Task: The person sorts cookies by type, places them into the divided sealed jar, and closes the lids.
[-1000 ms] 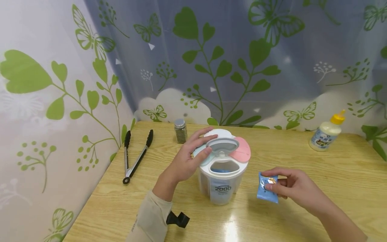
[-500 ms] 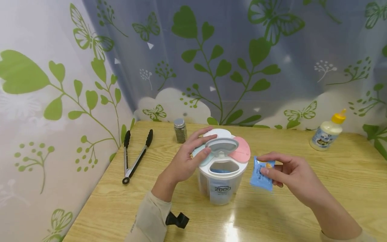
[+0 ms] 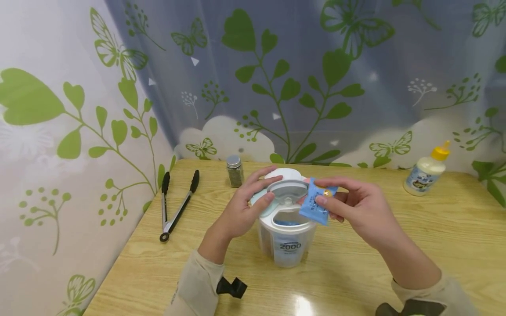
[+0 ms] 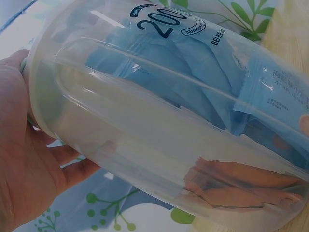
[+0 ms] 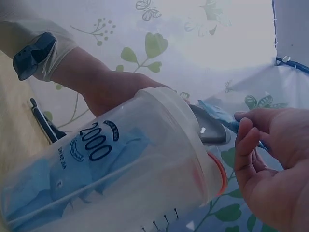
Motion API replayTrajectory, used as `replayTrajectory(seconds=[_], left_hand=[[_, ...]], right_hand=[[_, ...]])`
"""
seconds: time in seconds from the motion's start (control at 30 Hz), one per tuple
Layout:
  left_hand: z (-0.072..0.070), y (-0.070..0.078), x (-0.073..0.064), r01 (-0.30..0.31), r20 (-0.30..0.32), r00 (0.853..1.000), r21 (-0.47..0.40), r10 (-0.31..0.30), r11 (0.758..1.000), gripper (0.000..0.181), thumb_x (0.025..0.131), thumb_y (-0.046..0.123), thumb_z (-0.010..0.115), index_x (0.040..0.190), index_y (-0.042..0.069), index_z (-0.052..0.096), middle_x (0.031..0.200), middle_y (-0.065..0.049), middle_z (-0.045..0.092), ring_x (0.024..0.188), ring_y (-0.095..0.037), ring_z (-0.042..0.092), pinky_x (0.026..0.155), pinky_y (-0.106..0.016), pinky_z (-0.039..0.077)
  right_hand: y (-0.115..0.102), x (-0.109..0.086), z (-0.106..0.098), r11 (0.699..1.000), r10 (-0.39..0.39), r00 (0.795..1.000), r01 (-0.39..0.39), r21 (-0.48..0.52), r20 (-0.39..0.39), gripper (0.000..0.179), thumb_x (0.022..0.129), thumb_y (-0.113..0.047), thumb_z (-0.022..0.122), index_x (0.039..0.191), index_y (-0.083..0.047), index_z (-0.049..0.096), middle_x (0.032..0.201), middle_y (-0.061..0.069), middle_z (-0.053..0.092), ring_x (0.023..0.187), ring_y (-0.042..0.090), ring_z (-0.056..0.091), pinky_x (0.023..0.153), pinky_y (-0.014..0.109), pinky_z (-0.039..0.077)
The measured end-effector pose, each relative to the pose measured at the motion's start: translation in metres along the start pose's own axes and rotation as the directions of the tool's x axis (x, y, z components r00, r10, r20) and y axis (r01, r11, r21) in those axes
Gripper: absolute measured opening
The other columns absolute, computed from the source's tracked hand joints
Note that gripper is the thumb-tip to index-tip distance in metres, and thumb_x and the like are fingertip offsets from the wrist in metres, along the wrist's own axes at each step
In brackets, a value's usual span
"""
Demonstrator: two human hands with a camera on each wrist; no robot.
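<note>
A clear storage container [image 3: 288,252] marked 2000 stands on the table, its front lid flap [image 3: 290,188] raised. My left hand [image 3: 241,208] rests on the lid's left side, fingers spread and thumb at the flap's edge. Several blue packets [image 4: 198,63] lie inside one compartment; brown-orange packets [image 4: 241,183] lie in another. My right hand [image 3: 356,204] pinches a small blue packet [image 3: 316,204] between thumb and fingers, above the right side of the lid beside the front opening [image 3: 291,217]. In the head view this packet hides most of the pink flap.
Tongs [image 3: 174,215] lie spread on the left of the wooden table [image 3: 134,272]. A small silver-capped jar [image 3: 235,172] stands behind the left hand. A yellow-capped bottle [image 3: 424,173] stands at the back right. A patterned curtain [image 3: 300,79] hangs behind.
My right hand has moved left and up with the blue packet, from beside the container to over its lid. The left hand and container stay about where they were.
</note>
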State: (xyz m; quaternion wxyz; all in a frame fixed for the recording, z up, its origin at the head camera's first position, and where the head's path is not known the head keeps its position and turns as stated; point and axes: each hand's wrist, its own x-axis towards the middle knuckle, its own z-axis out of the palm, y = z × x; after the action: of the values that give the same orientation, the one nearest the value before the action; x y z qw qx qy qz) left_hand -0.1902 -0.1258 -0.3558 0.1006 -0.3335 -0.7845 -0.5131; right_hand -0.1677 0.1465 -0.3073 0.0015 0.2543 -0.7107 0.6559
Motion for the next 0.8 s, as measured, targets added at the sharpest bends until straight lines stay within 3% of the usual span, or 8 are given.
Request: replayTrajectory(seconds=[0.2, 0.3, 0.43, 0.53, 0.6, 0.73, 0.8], left_hand=[[0.0, 0.0, 0.001, 0.003, 0.006, 1.0, 0.008, -0.003, 1.0, 0.044, 0.105, 0.035, 0.048, 0.143, 0.013, 0.056, 0.16, 0.002, 0.034, 0.149, -0.02, 0.031, 0.115, -0.054, 0.034], [0.001, 0.0, 0.001, 0.003, 0.009, 1.0, 0.007, -0.003, 1.0, 0.045, 0.105, 0.036, 0.047, 0.143, 0.013, 0.056, 0.16, 0.002, 0.034, 0.149, -0.019, 0.031, 0.115, -0.053, 0.034], [0.001, 0.001, 0.001, 0.0, 0.008, 1.0, 0.01, 0.0, 1.0, 0.045, 0.105, 0.036, 0.048, 0.142, 0.013, 0.056, 0.16, 0.001, 0.034, 0.148, -0.02, 0.032, 0.115, -0.052, 0.035], [0.0, 0.001, 0.002, -0.002, 0.003, 1.0, 0.01, 0.002, 1.0, 0.046, 0.105, 0.037, 0.048, 0.142, 0.013, 0.057, 0.16, 0.001, 0.034, 0.148, -0.02, 0.033, 0.115, -0.052, 0.035], [0.0, 0.001, 0.002, 0.0, -0.001, 1.0, 0.013, 0.0, 1.0, 0.047, 0.105, 0.04, 0.047, 0.142, 0.013, 0.057, 0.16, 0.002, 0.034, 0.148, -0.02, 0.033, 0.115, -0.052, 0.035], [0.0, -0.001, 0.001, -0.004, -0.005, 1.0, 0.018, 0.004, 1.0, 0.051, 0.107, 0.044, 0.039, 0.142, 0.012, 0.057, 0.16, 0.001, 0.034, 0.149, -0.021, 0.031, 0.116, -0.054, 0.032], [0.0, -0.002, 0.0, -0.007, -0.007, 1.0, 0.012, 0.007, 1.0, 0.053, 0.108, 0.044, 0.033, 0.142, 0.011, 0.057, 0.161, 0.0, 0.034, 0.149, -0.022, 0.031, 0.116, -0.055, 0.032]], right_hand=[[0.0, 0.006, 0.011, 0.992, -0.123, 0.992, 0.123, 0.008, 0.019, 0.027, 0.089, 0.005, 0.07, 0.115, 0.001, 0.07, 0.089, -0.002, 0.07, 0.06, 0.009, 0.059, 0.055, 0.024, 0.052], [0.002, 0.006, 0.015, 0.981, -0.191, 0.98, 0.193, -0.021, 0.058, 0.027, 0.088, 0.008, 0.069, 0.114, 0.005, 0.07, 0.102, 0.0, 0.07, 0.065, 0.009, 0.064, 0.057, 0.025, 0.055], [0.006, 0.004, 0.015, 0.958, -0.268, 0.958, 0.276, -0.071, 0.106, 0.024, 0.085, 0.014, 0.069, 0.107, 0.006, 0.072, 0.104, 0.0, 0.071, 0.066, 0.011, 0.065, 0.055, 0.026, 0.055], [0.008, 0.002, 0.014, 0.958, -0.267, 0.958, 0.276, -0.083, 0.108, 0.021, 0.086, 0.014, 0.068, 0.103, 0.004, 0.073, 0.102, 0.001, 0.074, 0.068, 0.011, 0.066, 0.056, 0.026, 0.055], [0.01, 0.001, 0.014, 0.969, -0.232, 0.97, 0.237, -0.068, 0.077, 0.019, 0.087, 0.012, 0.067, 0.104, 0.003, 0.072, 0.099, 0.001, 0.074, 0.067, 0.011, 0.066, 0.056, 0.026, 0.055], [0.011, 0.001, 0.015, 0.981, -0.179, 0.984, 0.18, -0.068, 0.015, 0.024, 0.093, 0.008, 0.062, 0.116, 0.002, 0.066, 0.101, 0.0, 0.07, 0.06, 0.011, 0.06, 0.053, 0.025, 0.05], [0.011, 0.001, 0.015, 0.979, -0.188, 0.982, 0.19, -0.073, 0.029, 0.027, 0.096, 0.007, 0.058, 0.122, 0.002, 0.064, 0.111, 0.0, 0.067, 0.058, 0.009, 0.055, 0.048, 0.027, 0.045]])
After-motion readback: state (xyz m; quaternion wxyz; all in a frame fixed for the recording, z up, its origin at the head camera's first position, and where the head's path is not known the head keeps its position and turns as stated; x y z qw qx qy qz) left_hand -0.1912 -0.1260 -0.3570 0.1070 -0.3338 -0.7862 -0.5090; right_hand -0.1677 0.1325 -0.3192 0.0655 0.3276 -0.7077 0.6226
